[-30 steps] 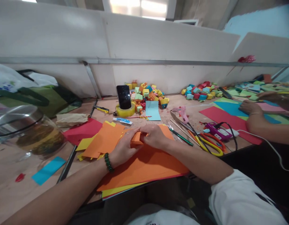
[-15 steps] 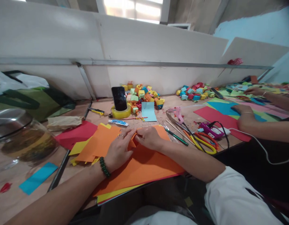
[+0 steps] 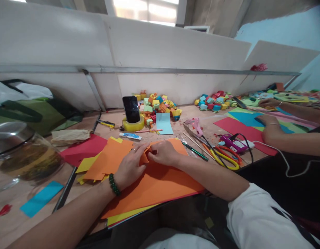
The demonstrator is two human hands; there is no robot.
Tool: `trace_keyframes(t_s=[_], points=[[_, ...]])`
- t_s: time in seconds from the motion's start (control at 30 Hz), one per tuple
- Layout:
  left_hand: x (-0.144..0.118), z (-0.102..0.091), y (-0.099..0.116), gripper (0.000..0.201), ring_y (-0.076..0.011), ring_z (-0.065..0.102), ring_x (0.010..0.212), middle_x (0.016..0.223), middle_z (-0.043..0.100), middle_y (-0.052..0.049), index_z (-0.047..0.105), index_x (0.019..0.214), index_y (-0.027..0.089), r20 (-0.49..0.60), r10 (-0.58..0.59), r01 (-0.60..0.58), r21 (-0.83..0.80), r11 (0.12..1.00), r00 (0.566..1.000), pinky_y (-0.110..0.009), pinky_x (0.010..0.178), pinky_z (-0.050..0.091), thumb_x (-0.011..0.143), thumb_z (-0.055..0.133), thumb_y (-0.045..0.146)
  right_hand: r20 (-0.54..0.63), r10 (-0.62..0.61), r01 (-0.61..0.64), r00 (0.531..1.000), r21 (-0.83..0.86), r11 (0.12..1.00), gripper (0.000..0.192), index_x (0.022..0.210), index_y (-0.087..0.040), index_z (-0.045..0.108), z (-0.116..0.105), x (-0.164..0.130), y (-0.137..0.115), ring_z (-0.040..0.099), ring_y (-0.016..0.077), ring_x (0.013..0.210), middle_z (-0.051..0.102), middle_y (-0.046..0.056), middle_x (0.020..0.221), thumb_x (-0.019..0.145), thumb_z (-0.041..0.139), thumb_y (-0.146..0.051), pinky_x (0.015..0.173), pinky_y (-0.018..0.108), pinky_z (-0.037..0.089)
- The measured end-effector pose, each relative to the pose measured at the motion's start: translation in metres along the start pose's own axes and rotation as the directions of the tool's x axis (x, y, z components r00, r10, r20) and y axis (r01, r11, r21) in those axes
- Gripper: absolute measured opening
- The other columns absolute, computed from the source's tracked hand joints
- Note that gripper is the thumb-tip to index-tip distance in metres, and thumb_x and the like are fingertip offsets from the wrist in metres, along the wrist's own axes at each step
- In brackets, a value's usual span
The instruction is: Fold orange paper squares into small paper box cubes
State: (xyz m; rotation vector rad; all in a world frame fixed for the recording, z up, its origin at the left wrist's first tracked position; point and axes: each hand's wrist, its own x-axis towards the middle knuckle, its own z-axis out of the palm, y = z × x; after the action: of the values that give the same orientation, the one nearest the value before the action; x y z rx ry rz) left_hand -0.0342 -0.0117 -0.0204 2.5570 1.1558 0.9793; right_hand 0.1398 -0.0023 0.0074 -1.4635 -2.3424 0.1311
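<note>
A small piece of folded orange paper (image 3: 144, 158) stands partly raised between my two hands, above a stack of orange sheets (image 3: 162, 185). My left hand (image 3: 132, 166), with a ring and a green bead bracelet, lies along its left side, fingers held together against it. From the right, my right hand (image 3: 163, 152) has its fingers curled in and pinches the paper's edge. The fingertips hide part of the fold. Orange and yellow paper scraps (image 3: 108, 162) lie under and beside my left wrist.
Behind the hands stand a phone (image 3: 131, 109) on a yellow tape roll (image 3: 134, 124) and heaped paper cubes (image 3: 157, 105). A pink glue gun (image 3: 195, 126), green pen (image 3: 195, 151) and scissors (image 3: 227, 160) lie right. A glass jar (image 3: 27, 155) stands left. Another person's hands (image 3: 270, 121) work far right.
My right hand's fingers have curled in further on the folded paper, and its fold has shifted slightly. My left hand stays nearly in place. The other person's far hand has moved left.
</note>
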Motion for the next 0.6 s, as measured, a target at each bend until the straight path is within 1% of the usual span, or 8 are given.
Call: trace_keyframes(t_s=[0.13, 0.2, 0.3, 0.4, 0.47, 0.53, 0.6], points=[[0.0, 0.001, 0.001, 0.062, -0.0274, 0.056, 0.119, 0.129, 0.059, -0.011, 0.051, 0.129, 0.018, 0.015, -0.01, 0.01, -0.013, 1.0, 1.0, -0.044, 0.1, 0.05, 0.068, 0.051, 0.008, 0.034, 0.028, -0.027, 0.999, -0.02, 0.999, 0.025, 0.073, -0.017, 0.075, 0.001, 0.001, 0.001, 0.057, 0.0132, 0.061, 0.073, 0.006, 0.073, 0.083, 0.057, -0.031, 0.052, 0.025, 0.024], [0.0, 0.001, 0.001, 0.062, -0.0268, 0.057, 0.119, 0.128, 0.059, -0.01, 0.051, 0.129, 0.019, 0.016, -0.024, 0.024, -0.026, 0.999, 1.0, -0.044, 0.101, 0.05, 0.068, 0.051, 0.007, 0.044, 0.028, -0.028, 0.999, -0.001, 1.0, 0.027, 0.07, -0.017, 0.074, 0.003, 0.001, 0.003, 0.054, 0.0118, 0.058, 0.072, 0.005, 0.069, 0.083, 0.058, -0.034, 0.051, 0.025, 0.022], [0.0, 0.002, -0.002, 0.063, -0.0264, 0.056, 0.12, 0.129, 0.059, -0.011, 0.05, 0.131, 0.02, -0.005, -0.058, 0.058, -0.072, 0.996, 0.998, -0.045, 0.103, 0.047, 0.069, 0.053, 0.009, 0.034, -0.01, 0.008, 0.999, 0.043, 0.999, 0.032, 0.065, -0.017, 0.072, 0.007, 0.0, 0.008, 0.047, 0.0094, 0.051, 0.068, 0.003, 0.062, 0.086, 0.056, -0.036, 0.05, 0.025, 0.019], [0.001, 0.004, -0.005, 0.062, -0.0267, 0.055, 0.122, 0.132, 0.057, -0.013, 0.047, 0.133, 0.018, -0.009, -0.09, 0.087, -0.142, 0.986, 0.996, -0.047, 0.105, 0.045, 0.072, 0.057, 0.014, -0.002, -0.04, 0.04, 0.999, 0.052, 0.998, 0.036, 0.063, -0.016, 0.07, 0.012, -0.001, 0.012, 0.04, 0.0086, 0.048, 0.065, 0.002, 0.058, 0.089, 0.053, -0.034, 0.051, 0.026, 0.017], [0.001, 0.004, -0.007, 0.061, -0.0263, 0.055, 0.122, 0.131, 0.058, -0.013, 0.048, 0.132, 0.018, -0.006, -0.109, 0.106, -0.202, 0.974, 0.994, -0.046, 0.105, 0.044, 0.073, 0.059, 0.016, -0.03, -0.05, 0.052, 0.998, 0.084, 0.995, 0.039, 0.059, -0.015, 0.066, 0.015, 0.0, 0.017, 0.039, 0.0084, 0.048, 0.06, 0.001, 0.054, 0.089, 0.053, -0.036, 0.05, 0.026, 0.017], [0.003, 0.002, -0.007, 0.06, -0.0254, 0.057, 0.118, 0.127, 0.06, -0.012, 0.048, 0.132, 0.018, 0.002, -0.154, 0.148, -0.271, 0.951, 0.988, -0.044, 0.103, 0.046, 0.073, 0.061, 0.019, -0.075, -0.068, 0.079, 0.995, 0.159, 0.984, 0.044, 0.056, -0.015, 0.062, 0.014, 0.001, 0.022, 0.039, 0.0082, 0.048, 0.056, 0.0, 0.051, 0.09, 0.052, -0.04, 0.05, 0.024, 0.021], [0.006, -0.001, -0.008, 0.061, -0.024, 0.061, 0.11, 0.12, 0.063, -0.011, 0.046, 0.132, 0.017, 0.039, -0.219, 0.219, -0.342, 0.914, 0.975, -0.042, 0.098, 0.049, 0.073, 0.061, 0.023, -0.152, -0.107, 0.145, 0.983, 0.266, 0.953, 0.043, 0.061, -0.015, 0.063, 0.008, 0.002, 0.028, 0.043, 0.0085, 0.051, 0.056, -0.001, 0.053, 0.093, 0.047, -0.039, 0.052, 0.022, 0.028]])
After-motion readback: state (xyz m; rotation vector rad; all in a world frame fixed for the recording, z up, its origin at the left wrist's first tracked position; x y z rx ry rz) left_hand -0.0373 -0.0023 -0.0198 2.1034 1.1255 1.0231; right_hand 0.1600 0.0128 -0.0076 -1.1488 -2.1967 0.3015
